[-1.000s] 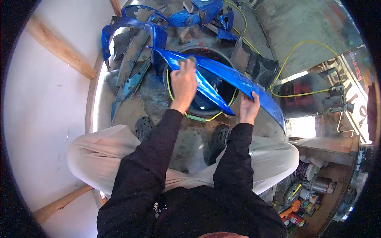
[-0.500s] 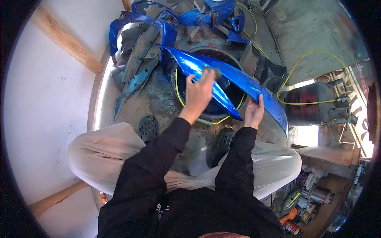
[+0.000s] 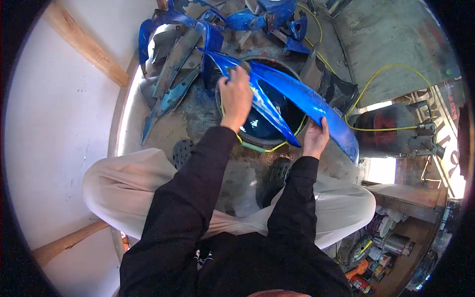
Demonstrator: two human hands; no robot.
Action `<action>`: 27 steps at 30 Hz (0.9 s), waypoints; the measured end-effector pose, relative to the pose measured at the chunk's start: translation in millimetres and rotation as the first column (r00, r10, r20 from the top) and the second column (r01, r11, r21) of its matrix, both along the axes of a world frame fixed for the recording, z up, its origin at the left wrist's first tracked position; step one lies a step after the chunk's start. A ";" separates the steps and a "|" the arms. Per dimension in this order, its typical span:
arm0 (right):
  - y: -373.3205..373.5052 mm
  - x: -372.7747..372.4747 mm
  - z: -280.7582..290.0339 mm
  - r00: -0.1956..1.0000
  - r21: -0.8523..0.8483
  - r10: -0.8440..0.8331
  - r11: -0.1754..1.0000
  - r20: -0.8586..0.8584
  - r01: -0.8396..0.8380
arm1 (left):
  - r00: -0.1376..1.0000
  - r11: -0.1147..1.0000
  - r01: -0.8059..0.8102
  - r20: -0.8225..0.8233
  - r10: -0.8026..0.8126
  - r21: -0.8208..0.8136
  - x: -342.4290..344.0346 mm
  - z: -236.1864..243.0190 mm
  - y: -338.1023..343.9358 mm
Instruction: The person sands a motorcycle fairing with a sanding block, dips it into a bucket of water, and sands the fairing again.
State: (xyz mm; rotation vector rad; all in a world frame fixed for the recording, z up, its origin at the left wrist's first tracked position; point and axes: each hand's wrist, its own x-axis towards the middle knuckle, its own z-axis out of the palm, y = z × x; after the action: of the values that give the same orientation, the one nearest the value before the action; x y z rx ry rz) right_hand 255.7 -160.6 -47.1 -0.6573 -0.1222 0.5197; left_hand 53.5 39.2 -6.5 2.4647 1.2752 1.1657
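Observation:
A long, forked, glossy blue plastic body panel lies across a round dark tub with water in it. My right hand grips the panel's lower edge toward its right end, thumb on the near face. On the narrower left branch, my left hand is closed around a small dark pad, pressed near the fork. Most of the pad is hidden behind the fingers. Wet, whitish streaks show on the blue surface beside that hand.
More blue panels lie at the far left, and others behind the tub. A dark tank with a yellow hose stands at right. Cans and tools fill a shelf at lower right. A white wall bounds the left.
My left hand has slid with the pad up and left along the narrow branch toward the fork. The panel has shifted slightly; my right hand stays on it.

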 end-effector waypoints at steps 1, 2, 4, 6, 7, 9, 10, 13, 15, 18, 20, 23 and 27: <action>2.9 -1.6 -2.1 1.000 0.011 0.003 1.000 -0.031 -0.002 | 0.999 0.997 0.031 -0.031 -0.029 0.073 1.2 -1.3 -19.5; 3.6 2.8 -5.5 1.000 0.016 0.000 1.000 -0.026 0.001 | 0.995 0.989 0.097 0.026 -0.100 0.110 7.2 -5.4 -42.7; 6.2 6.1 -10.2 1.000 -0.009 -0.023 1.000 -0.021 0.023 | 0.984 0.975 0.155 0.063 -0.167 0.158 3.8 -17.0 -42.9; 8.2 11.3 -17.6 0.999 0.009 -0.026 1.000 -0.044 0.026 | 0.998 0.995 0.064 -0.007 -0.064 0.079 0.8 -8.8 -10.3; 5.1 9.1 -20.8 0.997 0.025 -0.021 0.999 -0.075 0.023 | 0.998 0.997 -0.013 -0.053 0.017 0.073 -1.9 -4.7 7.5; 5.7 10.4 -22.2 0.997 0.019 -0.037 0.999 -0.071 0.038 | 1.000 0.999 -0.009 -0.010 0.009 0.030 4.4 1.1 9.8; 5.2 11.1 -22.7 0.996 0.011 -0.051 0.999 -0.068 0.052 | 0.999 1.000 0.024 -0.037 -0.024 -0.017 11.7 0.2 -9.0; 8.8 4.9 -9.6 0.999 -0.004 -0.037 0.999 -0.035 0.037 | 0.986 0.972 0.167 -0.007 -0.168 0.164 13.5 -25.0 -40.2; 6.8 9.8 -10.8 0.998 0.002 -0.050 0.999 -0.042 0.050 | 0.995 0.986 0.097 -0.018 -0.095 0.137 6.6 -3.0 -15.4; 5.8 2.2 -10.0 0.997 0.011 -0.048 0.999 -0.061 0.049 | 0.999 0.998 -0.045 -0.024 0.046 0.032 -5.3 1.4 26.3; 2.4 0.8 -9.1 0.996 0.010 -0.063 0.998 -0.062 0.064 | 0.995 0.999 0.007 -0.097 -0.004 0.032 8.0 -0.8 -19.6; 7.3 1.5 -3.7 0.996 -0.025 -0.072 0.997 -0.048 0.071 | 0.998 0.971 0.058 -0.009 -0.057 0.234 8.3 -25.3 -38.7; 8.4 -1.9 -8.1 0.998 -0.002 -0.054 0.999 -0.043 0.054 | 0.999 0.997 -0.028 -0.024 0.029 0.073 -4.2 -7.5 30.2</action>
State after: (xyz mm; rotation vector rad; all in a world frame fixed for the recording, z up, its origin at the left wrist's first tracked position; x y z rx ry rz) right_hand 253.8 -152.3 -55.2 -0.6484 -0.0639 0.4815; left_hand 49.3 69.4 -14.1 2.5281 1.3010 1.2133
